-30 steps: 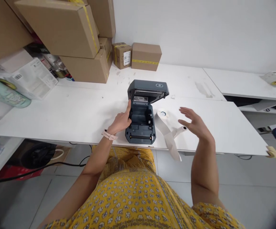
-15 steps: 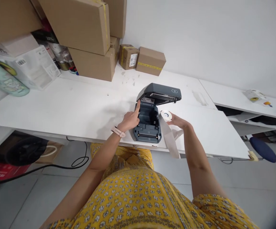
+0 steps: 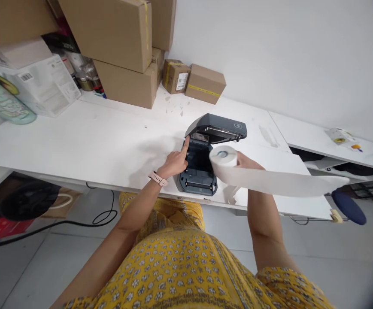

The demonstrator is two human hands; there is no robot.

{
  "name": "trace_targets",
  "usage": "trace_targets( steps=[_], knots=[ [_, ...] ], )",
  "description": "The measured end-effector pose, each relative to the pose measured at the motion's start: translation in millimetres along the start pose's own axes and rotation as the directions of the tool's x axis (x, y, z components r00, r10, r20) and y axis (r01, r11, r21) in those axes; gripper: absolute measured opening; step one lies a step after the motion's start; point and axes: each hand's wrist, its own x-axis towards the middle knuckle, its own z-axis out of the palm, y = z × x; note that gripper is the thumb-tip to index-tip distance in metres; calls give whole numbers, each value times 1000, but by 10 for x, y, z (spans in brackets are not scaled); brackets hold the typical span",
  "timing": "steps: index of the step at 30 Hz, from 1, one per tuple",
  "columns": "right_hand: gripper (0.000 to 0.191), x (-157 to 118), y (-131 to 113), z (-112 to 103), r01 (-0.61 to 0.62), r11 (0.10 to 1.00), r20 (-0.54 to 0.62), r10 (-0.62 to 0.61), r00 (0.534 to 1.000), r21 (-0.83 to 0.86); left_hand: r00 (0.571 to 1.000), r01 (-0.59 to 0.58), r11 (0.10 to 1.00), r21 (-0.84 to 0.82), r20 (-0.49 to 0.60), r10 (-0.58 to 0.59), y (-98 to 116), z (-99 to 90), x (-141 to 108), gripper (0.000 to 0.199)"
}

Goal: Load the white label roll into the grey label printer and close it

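A dark grey label printer (image 3: 199, 187) stands on the white table with its lid (image 3: 218, 126) raised. My left hand (image 3: 175, 163) grips the printer's left side. Its index finger stretches up to the edge near the lid's hinge, and the other fingers curl over the inner rim. In my right hand (image 3: 244, 161) is a roll of white labels (image 3: 224, 161), held just above the right side of the open bay, its hollow core facing up. A long loose strip (image 3: 286, 182) runs from the roll to the right, over my forearm. My right fingers are partly hidden behind the roll.
Crumpled white backing paper (image 3: 233, 195) lies at the table's front edge. Cardboard boxes (image 3: 122, 83) are stacked at the back left, with two small boxes (image 3: 205, 83) by the wall. A mint bottle (image 3: 7, 101) lies far left. Cables (image 3: 105, 219) trail below the table.
My right hand has lifted the label roll up and left toward the printer's bay. The loose strip, which hung down in front, now stretches out to the right. My left hand stays on the printer.
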Motion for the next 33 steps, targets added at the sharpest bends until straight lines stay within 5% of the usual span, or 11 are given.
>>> trace_targets(
  steps=[4, 8, 20, 25, 29, 33],
  knots=[
    [72, 279, -371, 154, 54, 949, 202, 10, 979, -311, 1000, -16, 1000, 13, 25, 15, -17, -25, -14, 96],
    [78, 550, -385, 339, 45, 849, 188, 65, 980, -527, 999, -15, 1000, 20, 47, 14, -45, -24, -13, 90],
    [84, 702, 36, 508, 151, 818, 234, -21, 972, -554, 999, -16, 996, 84, 45, 12, -74, 9, 8, 88],
    [73, 462, 4, 662, 151, 776, 101, -112, 989, -612, 999, -20, 997, 76, 34, 17, -82, 10, 0, 87],
    [58, -13, -125, 881, 239, 791, 54, -253, 966, -563, 999, -26, 998, 51, 42, 24, -67, -3, -15, 85],
    [59, -425, -244, 1125, 233, 825, 35, -251, 967, -514, 999, 8, 999, 42, 53, -11, -41, -28, -22, 84]
  ],
)
